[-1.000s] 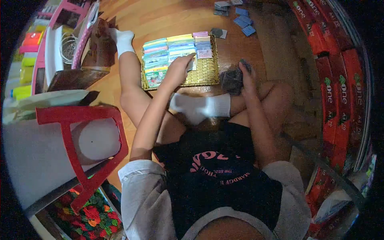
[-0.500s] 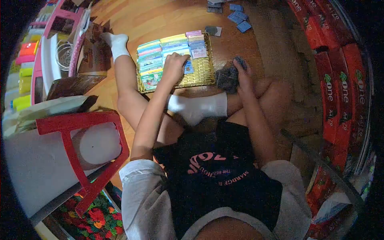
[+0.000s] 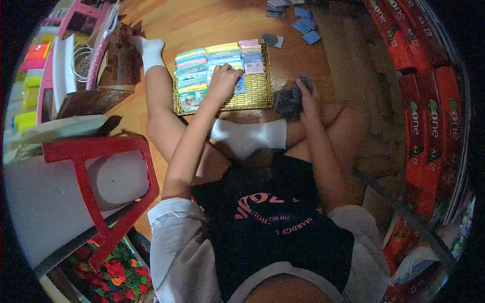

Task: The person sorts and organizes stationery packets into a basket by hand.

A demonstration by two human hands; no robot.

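A woven gold basket (image 3: 257, 96) on the floor holds rows of small, flat, colourful cards (image 3: 192, 76). My left hand (image 3: 226, 82) reaches over its middle row, fingers curled and closed at the top edges of the cards there. A blue card (image 3: 239, 86) shows just below those fingers, partly covered by them. To the right of the basket, my right hand (image 3: 310, 98) is closed around a dark, flat card (image 3: 303, 83). Beside it, a cluster of similar dark cards (image 3: 287, 101) overlaps my fingers in this view; their faces are in shadow.
Blue cards (image 3: 305, 24) lie scattered on the wooden floor beyond the basket, with a dark and white pair (image 3: 273, 40) nearer. Red paper packs (image 3: 429, 116) are stacked along the right. A red frame (image 3: 91, 192) and a pink shelf (image 3: 60, 45) stand at the left.
The view has shifted slightly. My left hand stays over the middle row with its fingers a little more curled; my right hand keeps its hold beside the basket.
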